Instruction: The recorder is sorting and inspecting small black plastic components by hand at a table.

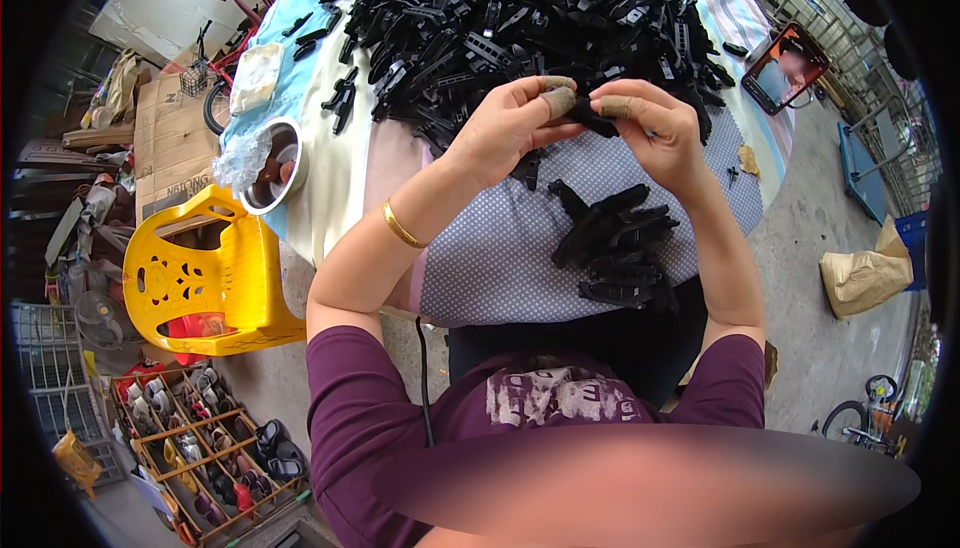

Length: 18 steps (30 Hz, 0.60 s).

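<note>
A small black plastic part (598, 121) is pinched between my two hands over the near side of the large pile. My left hand (508, 126), with a gold bangle on its wrist, grips the part's left side. My right hand (660, 136) closes on its right side with thumb and fingertips. Tan wrappings cover some fingertips on both hands. Behind them spreads a big heap of similar black plastic parts (500, 18). Between my forearms, a smaller group of the parts (615, 238) lies on the dotted cloth (480, 268). The exact shape of the held part is mostly hidden by my fingers.
A phone (786, 68) stands propped at the table's right edge. On the left are a white bowl (290, 188) with a plastic bag, and a yellow plastic chair (250, 278). A shoe rack (205, 448) is at lower left; a paper sack (865, 278) sits on the right floor.
</note>
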Available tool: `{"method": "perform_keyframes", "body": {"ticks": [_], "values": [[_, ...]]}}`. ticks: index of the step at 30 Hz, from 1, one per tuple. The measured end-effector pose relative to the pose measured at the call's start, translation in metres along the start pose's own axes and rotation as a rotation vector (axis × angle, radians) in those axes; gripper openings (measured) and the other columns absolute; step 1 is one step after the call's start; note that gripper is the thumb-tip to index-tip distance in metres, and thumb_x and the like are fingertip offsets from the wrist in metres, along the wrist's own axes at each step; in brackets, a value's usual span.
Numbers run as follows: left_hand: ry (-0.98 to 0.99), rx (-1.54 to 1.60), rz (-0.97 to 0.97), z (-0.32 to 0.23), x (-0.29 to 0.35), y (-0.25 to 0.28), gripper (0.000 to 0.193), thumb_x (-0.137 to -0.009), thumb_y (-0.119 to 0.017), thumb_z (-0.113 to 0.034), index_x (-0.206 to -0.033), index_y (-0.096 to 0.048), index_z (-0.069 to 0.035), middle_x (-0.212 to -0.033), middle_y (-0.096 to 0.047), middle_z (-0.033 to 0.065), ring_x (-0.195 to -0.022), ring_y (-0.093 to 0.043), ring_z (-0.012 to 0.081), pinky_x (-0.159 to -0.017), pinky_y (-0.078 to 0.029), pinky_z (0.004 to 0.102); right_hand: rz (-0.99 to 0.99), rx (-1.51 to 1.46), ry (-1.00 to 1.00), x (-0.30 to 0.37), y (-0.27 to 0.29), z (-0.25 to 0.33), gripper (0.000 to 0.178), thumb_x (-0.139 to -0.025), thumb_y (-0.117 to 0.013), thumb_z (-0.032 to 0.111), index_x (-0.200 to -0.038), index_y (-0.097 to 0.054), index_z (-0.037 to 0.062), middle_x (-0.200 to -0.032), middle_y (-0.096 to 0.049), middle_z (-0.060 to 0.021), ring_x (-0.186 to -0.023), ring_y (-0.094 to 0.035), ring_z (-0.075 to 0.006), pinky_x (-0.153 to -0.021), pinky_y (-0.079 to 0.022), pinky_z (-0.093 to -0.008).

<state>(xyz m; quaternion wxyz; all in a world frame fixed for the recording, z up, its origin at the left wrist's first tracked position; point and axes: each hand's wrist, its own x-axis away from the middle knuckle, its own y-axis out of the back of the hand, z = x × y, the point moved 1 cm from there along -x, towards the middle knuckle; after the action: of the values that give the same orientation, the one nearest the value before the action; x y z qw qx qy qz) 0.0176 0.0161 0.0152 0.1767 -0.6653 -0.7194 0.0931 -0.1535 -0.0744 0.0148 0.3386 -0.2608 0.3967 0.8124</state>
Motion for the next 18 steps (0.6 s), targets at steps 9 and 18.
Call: {"method": "perform_keyframes", "body": {"ticks": [9, 18], "values": [[-0.214, -0.109, 0.005, 0.001, -0.002, 0.006, 0.027, -0.084, -0.062, -0.002, -0.110, -0.057, 0.003, -0.102, -0.063, 0.0089, -0.090, -0.063, 0.0155, -0.085, -0.052, 0.0274, 0.124, -0.176, -0.140, -0.003, 0.002, 0.005, 0.052, -0.073, -0.068, 0.018, -0.118, -0.054, -0.0020, -0.110, -0.060, -0.0114, -0.102, -0.059, -0.0217, -0.091, -0.045, -0.0323], [-0.513, -0.532, 0.002, -0.001, 0.005, -0.007, 0.026, -0.080, -0.063, 0.005, -0.105, -0.061, 0.002, -0.101, -0.065, 0.0065, -0.093, -0.061, 0.0117, -0.085, -0.050, 0.0238, 0.195, -0.151, -0.368, 0.002, 0.000, 0.003, 0.038, -0.078, -0.070, 0.009, -0.112, -0.058, -0.0035, -0.095, -0.066, -0.0079, -0.088, -0.062, -0.0127, -0.081, -0.049, -0.0266]]}}
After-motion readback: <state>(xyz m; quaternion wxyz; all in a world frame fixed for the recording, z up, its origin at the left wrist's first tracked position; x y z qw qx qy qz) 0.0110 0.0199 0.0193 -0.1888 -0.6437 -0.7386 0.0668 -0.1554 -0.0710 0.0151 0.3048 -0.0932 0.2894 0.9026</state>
